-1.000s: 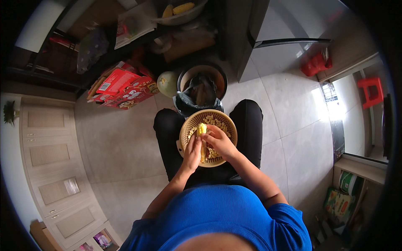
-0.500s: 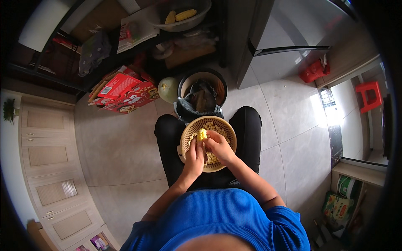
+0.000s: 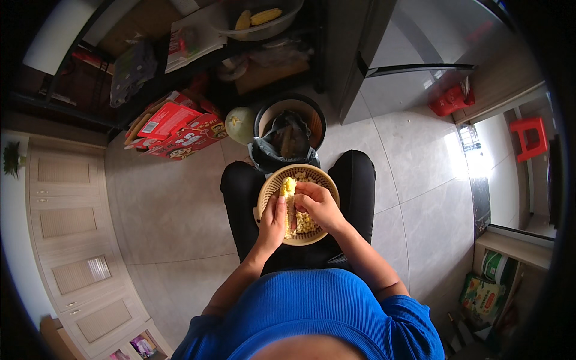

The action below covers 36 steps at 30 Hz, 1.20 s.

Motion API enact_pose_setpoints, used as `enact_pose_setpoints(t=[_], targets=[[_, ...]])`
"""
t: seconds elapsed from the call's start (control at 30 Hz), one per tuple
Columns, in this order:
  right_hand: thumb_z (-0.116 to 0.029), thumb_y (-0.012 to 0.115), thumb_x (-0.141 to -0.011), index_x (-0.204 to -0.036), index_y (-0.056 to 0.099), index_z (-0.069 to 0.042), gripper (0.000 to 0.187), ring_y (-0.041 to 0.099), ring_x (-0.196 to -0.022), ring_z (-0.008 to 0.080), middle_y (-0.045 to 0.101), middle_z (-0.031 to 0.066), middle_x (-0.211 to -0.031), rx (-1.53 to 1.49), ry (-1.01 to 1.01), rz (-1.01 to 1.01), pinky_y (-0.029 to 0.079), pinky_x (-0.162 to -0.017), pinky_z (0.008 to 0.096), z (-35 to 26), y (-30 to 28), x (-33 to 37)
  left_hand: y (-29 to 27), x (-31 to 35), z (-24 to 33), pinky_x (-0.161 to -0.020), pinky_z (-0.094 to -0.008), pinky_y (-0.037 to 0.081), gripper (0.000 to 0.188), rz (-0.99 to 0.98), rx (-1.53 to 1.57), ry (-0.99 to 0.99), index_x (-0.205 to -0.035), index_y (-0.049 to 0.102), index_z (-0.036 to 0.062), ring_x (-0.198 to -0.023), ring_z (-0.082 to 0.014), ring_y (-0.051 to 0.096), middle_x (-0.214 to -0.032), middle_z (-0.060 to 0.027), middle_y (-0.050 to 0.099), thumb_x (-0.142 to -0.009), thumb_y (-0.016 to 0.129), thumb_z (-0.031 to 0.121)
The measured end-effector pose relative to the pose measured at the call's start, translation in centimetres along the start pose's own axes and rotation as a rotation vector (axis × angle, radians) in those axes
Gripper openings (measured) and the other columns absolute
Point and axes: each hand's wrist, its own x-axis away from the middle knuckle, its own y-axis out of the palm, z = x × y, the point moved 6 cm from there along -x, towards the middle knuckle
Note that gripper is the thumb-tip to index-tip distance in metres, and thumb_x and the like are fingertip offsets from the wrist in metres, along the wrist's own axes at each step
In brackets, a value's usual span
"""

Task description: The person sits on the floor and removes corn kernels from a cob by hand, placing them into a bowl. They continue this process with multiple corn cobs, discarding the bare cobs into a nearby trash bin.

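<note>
Corn cob (image 3: 288, 191) upright over woven basket (image 3: 270, 191) on lap, black-trousered knees either side. Left hand (image 3: 273, 217) wrapped round lower cob, grip closed on it; right hand (image 3: 318, 204) curled against cob's side, thumb pressing kernels. Loose kernels (image 3: 306, 223) inside basket. Beyond knees, lined bin (image 3: 290, 131), pale melon (image 3: 241, 125), red boxes (image 3: 177, 129) on grey tiled floor (image 3: 174, 204); farther, bowl (image 3: 255, 18) holding cobs on dark shelf.

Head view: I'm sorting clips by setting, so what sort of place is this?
Probably a home kitchen: a tall grey fridge, a shelf bowl holding corn cobs, and a lined waste bin on the tiled floor.
</note>
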Motion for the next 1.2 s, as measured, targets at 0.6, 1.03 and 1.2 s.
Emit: enact_pose_setpoints(t=[0.6,1.03,1.2], targets=[[-0.005,0.048,-0.084,-0.105,0.048,0.002,0.022,0.049,-0.071,0.0086,0.054,0.0027,-0.082,-0.167,0.106,-0.043,0.042,-0.065,0.0214,1.0,-0.7,-0.1,0.8,0.7,1.2,-0.066,-0.0267,0.046,0.033,-0.019,-0.21,0.148,-0.117,0.045,0.0005,-0.076,-0.017,0.057,-0.09,-0.0102,0.057,-0.096,0.038,0.024],[-0.007,0.054,-0.084,-0.111,0.048,0.007,0.031,0.056,-0.081,0.0094,0.059,0.0066,-0.089,0.182,-0.037,-0.018,0.046,-0.072,0.023,0.4,-0.8,0.2,1.0,1.0,1.0,-0.058,-0.0299,0.045,0.027,-0.013,-0.267,0.153,-0.112,0.044,-0.0009,-0.066,-0.021,0.059,-0.082,-0.0162,0.058,-0.094,0.04,0.018],[-0.011,0.055,-0.085,-0.108,0.052,0.008,0.03,0.056,-0.08,0.0088,0.061,0.0076,-0.087,0.225,-0.001,-0.039,0.047,-0.071,0.0234,-0.1,-0.8,0.3,0.9,1.1,1.6,-0.059,-0.0324,0.046,0.027,-0.03,-0.306,0.194,-0.113,0.044,-0.0026,-0.066,-0.0261,0.06,-0.079,-0.0172,0.059,-0.093,0.042,0.016]])
